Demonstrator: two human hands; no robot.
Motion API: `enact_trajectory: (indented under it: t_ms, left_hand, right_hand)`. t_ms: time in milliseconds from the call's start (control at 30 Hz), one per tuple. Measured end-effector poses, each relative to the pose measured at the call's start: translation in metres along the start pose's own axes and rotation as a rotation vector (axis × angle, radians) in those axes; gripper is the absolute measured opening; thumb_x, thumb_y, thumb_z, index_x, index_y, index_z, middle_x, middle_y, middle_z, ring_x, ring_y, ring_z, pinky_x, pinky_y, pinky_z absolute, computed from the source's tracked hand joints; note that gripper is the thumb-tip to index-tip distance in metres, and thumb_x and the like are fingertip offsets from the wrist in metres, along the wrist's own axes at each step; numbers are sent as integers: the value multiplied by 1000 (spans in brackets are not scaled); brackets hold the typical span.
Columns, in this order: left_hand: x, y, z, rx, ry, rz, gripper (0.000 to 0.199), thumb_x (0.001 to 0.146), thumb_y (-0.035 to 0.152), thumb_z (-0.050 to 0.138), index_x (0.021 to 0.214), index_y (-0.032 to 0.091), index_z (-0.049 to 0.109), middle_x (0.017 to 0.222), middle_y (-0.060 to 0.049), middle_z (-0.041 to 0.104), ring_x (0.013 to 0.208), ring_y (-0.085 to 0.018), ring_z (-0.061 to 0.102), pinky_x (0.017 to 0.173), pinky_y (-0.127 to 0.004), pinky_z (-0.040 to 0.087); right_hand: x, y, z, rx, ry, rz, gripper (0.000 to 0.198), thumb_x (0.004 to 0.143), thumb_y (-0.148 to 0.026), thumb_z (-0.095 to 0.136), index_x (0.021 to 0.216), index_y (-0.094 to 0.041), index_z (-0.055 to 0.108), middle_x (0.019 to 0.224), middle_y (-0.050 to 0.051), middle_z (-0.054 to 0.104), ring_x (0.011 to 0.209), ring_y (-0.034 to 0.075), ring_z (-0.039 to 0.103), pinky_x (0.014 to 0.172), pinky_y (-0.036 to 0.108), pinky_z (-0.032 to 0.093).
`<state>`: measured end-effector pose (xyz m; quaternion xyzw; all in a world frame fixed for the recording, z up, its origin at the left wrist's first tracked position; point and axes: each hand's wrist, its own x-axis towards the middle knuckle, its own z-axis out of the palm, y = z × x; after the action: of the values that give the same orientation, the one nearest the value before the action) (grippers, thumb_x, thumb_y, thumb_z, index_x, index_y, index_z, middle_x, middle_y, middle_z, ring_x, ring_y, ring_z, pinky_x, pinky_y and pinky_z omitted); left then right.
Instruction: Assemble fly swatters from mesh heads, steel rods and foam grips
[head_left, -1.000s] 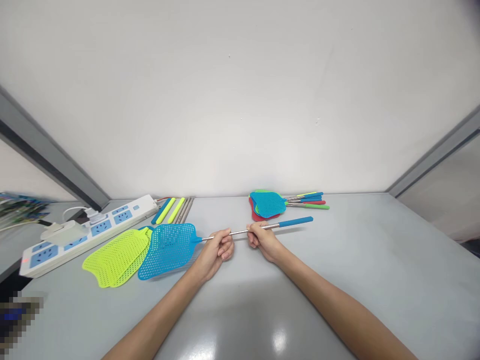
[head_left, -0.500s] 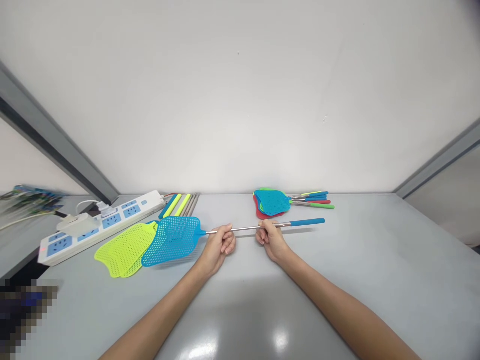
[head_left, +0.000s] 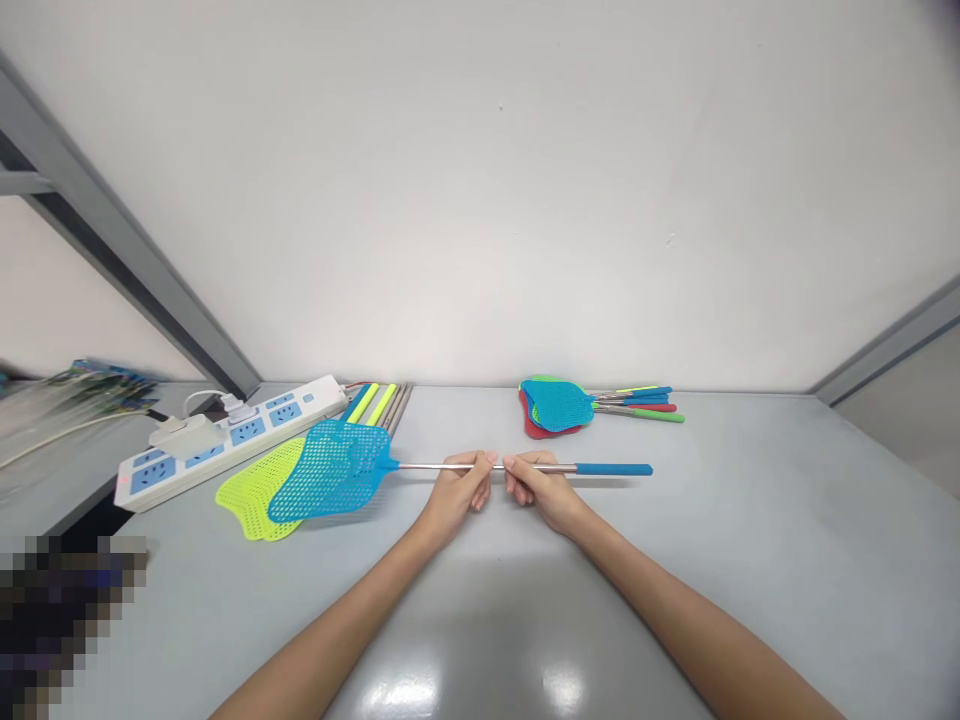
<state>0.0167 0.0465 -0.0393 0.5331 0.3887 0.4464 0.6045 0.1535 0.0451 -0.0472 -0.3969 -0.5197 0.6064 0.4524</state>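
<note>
Blue plastic mesh forms the broad head of the fly swatter (head_left: 326, 475) that both hands hold crosswise in front of the person, above the grey table (head_left: 480, 610). Its thin metal rod (head_left: 420, 466) runs from the head on the left to a blue grip (head_left: 613, 469) on the right, and a faint shadow falls on the table beneath the grip. The left hand (head_left: 463, 485) is narrowed to a pinch, thumb and forefinger on the rod, with the other fingers curled below. The right hand (head_left: 541, 485) pinches the rod in much the same way, between the left hand and the grip; the two sets of fingertips are just beside each other. The blue head overlaps, in this view, some yellow-green mesh heads (head_left: 251, 490) that lie on the table. Behind these, a white power strip (head_left: 247, 432) with blue socket panels slants across the left side, a white adapter (head_left: 191, 438) and a white plug (head_left: 238, 409) on it. Near its far end lie a blue tube (head_left: 357, 404), two yellow tubes (head_left: 375, 405) and several bare metal rods (head_left: 401, 408), side by side. Beyond the right hand, near the pale wall (head_left: 480, 200), rests a pile of swatters (head_left: 559, 406), a blue head on top, green and red edges showing beneath, grips pointing right.
</note>
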Motion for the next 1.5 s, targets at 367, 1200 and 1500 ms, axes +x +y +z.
enact_trajectory:
  t_ms: [367, 1200, 1500]
  left_hand:
    - [-7, 5, 7, 66, -97, -19, 49, 74, 48, 43, 38, 16, 46, 37, -1, 48, 37, -10, 41, 42, -22, 28]
    - [-2, -7, 20, -46, 245, -41, 42, 78, 32, 39, 41, 19, 24, 28, 6, 28, 30, -7, 28, 38, -23, 23]
    - [2, -3, 12, -136, 320, -25, 40, 74, 29, 42, 41, 20, 23, 28, 7, 24, 30, -6, 27, 37, -23, 22]
  right_hand:
    - [-5, -4, 6, 41, -126, -18, 42, 75, -44, 44, 46, -16, 51, 43, 0, 49, 40, 9, 40, 45, 23, 30]
    - [-2, 2, 10, 170, 270, 6, 35, 70, -27, 47, 37, -15, 51, 31, -3, 36, 35, 6, 29, 42, 24, 22]
    - [-2, 3, 3, 216, 292, 11, 35, 70, -27, 48, 37, -15, 51, 31, -3, 36, 36, 6, 28, 43, 24, 22]
